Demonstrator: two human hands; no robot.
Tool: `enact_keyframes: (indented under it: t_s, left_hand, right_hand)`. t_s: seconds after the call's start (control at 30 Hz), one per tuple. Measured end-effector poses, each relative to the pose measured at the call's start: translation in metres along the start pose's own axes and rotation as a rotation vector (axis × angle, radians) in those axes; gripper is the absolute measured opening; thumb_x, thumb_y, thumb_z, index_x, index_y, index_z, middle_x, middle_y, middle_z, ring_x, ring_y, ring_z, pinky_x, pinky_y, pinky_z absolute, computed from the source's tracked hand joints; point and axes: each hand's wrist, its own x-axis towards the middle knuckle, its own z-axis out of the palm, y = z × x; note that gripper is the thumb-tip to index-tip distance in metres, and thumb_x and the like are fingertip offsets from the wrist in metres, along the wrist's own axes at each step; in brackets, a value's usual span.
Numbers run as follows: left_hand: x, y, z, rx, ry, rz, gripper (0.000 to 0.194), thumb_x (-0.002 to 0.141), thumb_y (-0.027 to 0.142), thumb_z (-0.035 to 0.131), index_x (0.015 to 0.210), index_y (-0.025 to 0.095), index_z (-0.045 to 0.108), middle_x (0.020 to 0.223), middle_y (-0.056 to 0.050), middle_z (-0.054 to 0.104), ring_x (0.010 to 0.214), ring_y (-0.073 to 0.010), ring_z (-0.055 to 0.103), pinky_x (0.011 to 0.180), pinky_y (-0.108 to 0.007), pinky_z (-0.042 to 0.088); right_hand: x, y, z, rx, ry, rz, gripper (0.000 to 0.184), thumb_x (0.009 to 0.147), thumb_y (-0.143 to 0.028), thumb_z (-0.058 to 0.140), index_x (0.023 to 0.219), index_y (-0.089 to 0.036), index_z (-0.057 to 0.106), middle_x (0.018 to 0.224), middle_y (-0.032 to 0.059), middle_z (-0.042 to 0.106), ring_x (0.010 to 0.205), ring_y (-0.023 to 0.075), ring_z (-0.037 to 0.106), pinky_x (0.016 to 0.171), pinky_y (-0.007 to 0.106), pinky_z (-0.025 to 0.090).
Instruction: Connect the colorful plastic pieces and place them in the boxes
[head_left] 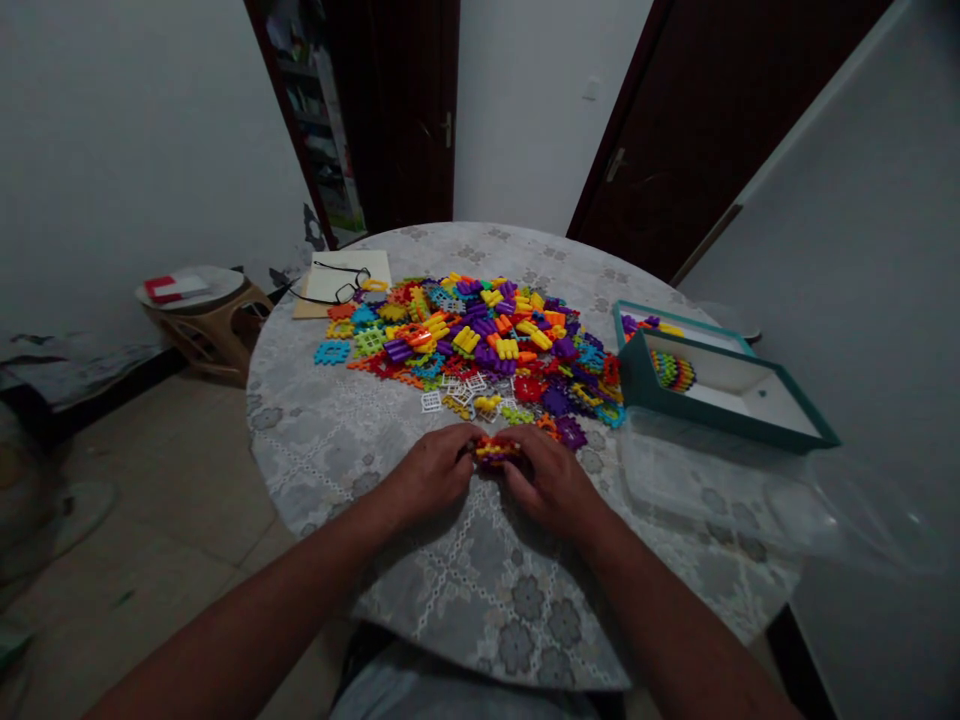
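Between my two hands is a small stack of coloured plastic building pieces point(495, 453), with red, yellow and purple layers showing. My left hand point(442, 463) grips its left side, fingers curled behind it. On the other side my right hand point(551, 475) holds the stack with thumb in front and fingers over the top. Part of the stack is hidden by the fingers. Just beyond the hands lies a large heap of building pieces point(480, 335) in purple, yellow, orange, red and blue. White lattice pieces point(465, 387) lie at its near edge.
A green box point(735, 415) at the right holds a row of stacked coloured pieces point(673, 371); its lid point(686, 325) lies behind with more pieces. A clear plastic container point(682, 470) is in front. Eyeglasses point(345, 285) rest on paper point(375, 262) at the left. A stool point(214, 320) stands beyond.
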Motion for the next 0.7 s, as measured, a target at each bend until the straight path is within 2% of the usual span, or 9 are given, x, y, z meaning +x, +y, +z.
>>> enact_keyframes:
  t_s: [0.17, 0.27, 0.4, 0.57, 0.7]
  left_hand:
    - [-0.004, -0.002, 0.000, -0.008, -0.004, 0.028, 0.042, 0.093, 0.013, 0.055, 0.130, 0.023, 0.072, 0.130, -0.011, 0.078, 0.119, -0.0273, 0.073, 0.108, -0.043, 0.054]
    - [-0.006, -0.001, 0.001, -0.017, 0.000, 0.034, 0.047, 0.094, 0.015, 0.058, 0.139, 0.022, 0.069, 0.138, -0.013, 0.076, 0.125, -0.0279, 0.071, 0.112, -0.045, 0.054]
    - [-0.007, 0.002, 0.003, -0.014, -0.003, 0.031, 0.049, 0.092, 0.017, 0.063, 0.141, 0.020, 0.069, 0.138, -0.013, 0.076, 0.126, -0.0287, 0.071, 0.114, -0.046, 0.054]
    - [-0.009, 0.002, 0.011, 0.031, 0.017, 0.081, 0.048, 0.102, 0.022, 0.056, 0.149, 0.019, 0.063, 0.146, -0.014, 0.072, 0.135, -0.0282, 0.068, 0.120, -0.048, 0.052]
    - [-0.010, -0.006, 0.015, 0.088, 0.026, 0.111, 0.049, 0.104, 0.026, 0.057, 0.152, 0.020, 0.061, 0.145, -0.016, 0.073, 0.134, -0.0296, 0.070, 0.117, -0.050, 0.055]
  right_hand:
    - [-0.002, 0.006, 0.002, 0.003, -0.012, 0.005, 0.052, 0.100, -0.023, 0.066, 0.152, -0.024, 0.058, 0.144, 0.0142, 0.070, 0.130, 0.0285, 0.068, 0.112, 0.047, 0.055]
    - [-0.002, 0.010, 0.001, 0.023, -0.020, 0.025, 0.049, 0.100, -0.025, 0.069, 0.149, -0.024, 0.061, 0.139, 0.0136, 0.072, 0.126, 0.0275, 0.070, 0.108, 0.044, 0.057]
    - [0.000, 0.008, -0.001, 0.060, -0.019, 0.034, 0.038, 0.099, -0.023, 0.070, 0.137, -0.024, 0.068, 0.127, 0.0102, 0.077, 0.114, 0.0252, 0.073, 0.099, 0.040, 0.059]
    - [0.003, 0.004, -0.003, 0.101, -0.035, 0.044, 0.035, 0.098, -0.020, 0.071, 0.132, -0.025, 0.070, 0.122, 0.0076, 0.078, 0.111, 0.0235, 0.073, 0.097, 0.038, 0.057]
    - [0.004, 0.001, -0.005, 0.081, -0.060, 0.087, 0.032, 0.097, -0.019, 0.071, 0.128, -0.024, 0.071, 0.119, 0.0072, 0.077, 0.106, 0.0230, 0.072, 0.095, 0.036, 0.055]
